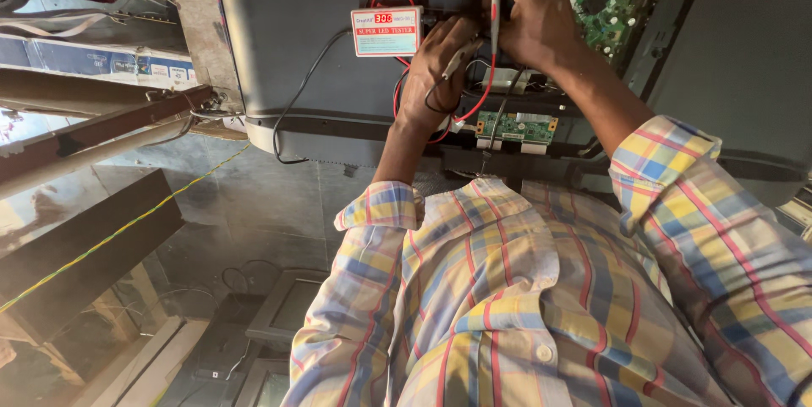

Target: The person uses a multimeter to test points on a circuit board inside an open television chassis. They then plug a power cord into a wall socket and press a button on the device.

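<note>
We are clamping our right hand (529, 13) on a thin red-marked test probe (495, 1) and our left hand (436, 77) on a metal-tipped probe (459, 57) over the dark grey television back panel (321, 26).

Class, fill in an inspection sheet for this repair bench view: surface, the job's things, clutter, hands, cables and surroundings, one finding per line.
Surface: dark back panel of a flat screen, opened at the middle.
Job's things: white tester box with red digits resting on the panel; green circuit board at upper right; narrow green strip board below the hands.
Clutter: nothing seen on the panel itself.
Hands: left hand holds a probe clip; right hand grips a slim red-marked probe, pointing into the opening.
Cables: red lead and black lead run from the tester.
Surroundings: wooden beams, yellow-green cord, checked shirt.
</note>
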